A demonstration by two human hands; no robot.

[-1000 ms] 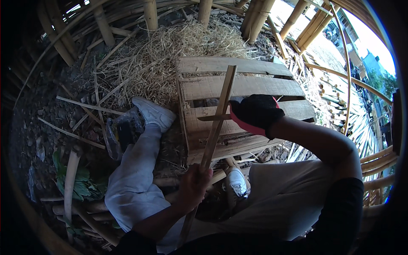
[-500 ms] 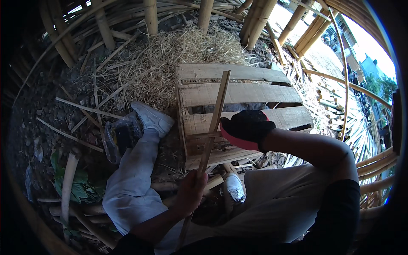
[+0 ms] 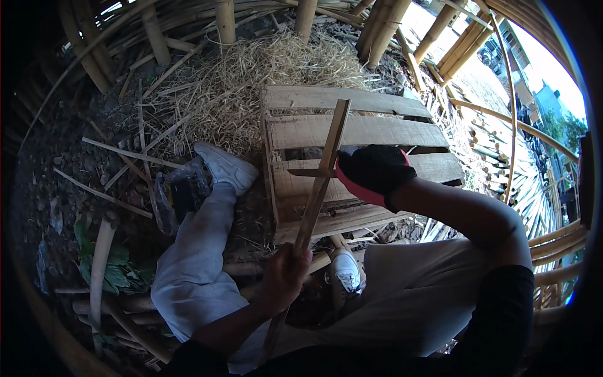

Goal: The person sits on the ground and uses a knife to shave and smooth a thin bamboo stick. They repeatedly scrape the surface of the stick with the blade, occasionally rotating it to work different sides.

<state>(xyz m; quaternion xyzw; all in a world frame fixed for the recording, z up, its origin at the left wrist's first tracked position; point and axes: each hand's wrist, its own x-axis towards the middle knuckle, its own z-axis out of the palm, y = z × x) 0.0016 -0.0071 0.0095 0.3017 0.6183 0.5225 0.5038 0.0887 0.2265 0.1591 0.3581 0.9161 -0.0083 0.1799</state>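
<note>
Gripping a knife (image 3: 304, 172), gloved right fingers (image 3: 350, 169) hide its handle.

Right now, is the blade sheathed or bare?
Bare: the blade projects from the gloved right hand across the strip, no sheath around it.

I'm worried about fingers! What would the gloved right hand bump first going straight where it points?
The gloved right hand would probably meet the long strip first, just to its left; depth is hard to judge.
</note>
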